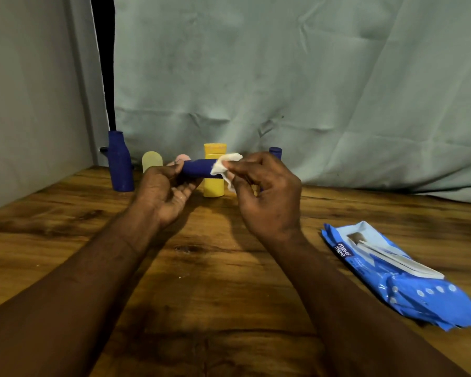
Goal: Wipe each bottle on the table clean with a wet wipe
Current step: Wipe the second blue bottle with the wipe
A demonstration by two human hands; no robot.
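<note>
My left hand (pixel 162 193) holds a small dark blue bottle (pixel 197 167) sideways above the table, gripping its left end. Around the bottle's right end, my right hand (pixel 267 191) pinches a white wet wipe (pixel 226 167). Behind my hands stand a tall blue bottle (pixel 119 161) at the left, a pale yellow-green bottle (pixel 152 160), a pink bottle (pixel 182 158) mostly hidden by my left hand, a yellow bottle (pixel 214 170), and another blue bottle (pixel 275 152) with only its cap showing over my right hand.
A blue pack of wet wipes (pixel 403 276) lies on the wooden table (pixel 215 281) at the right. A grey-green cloth (pixel 283 91) hangs behind the bottles, and a pale wall closes the left side.
</note>
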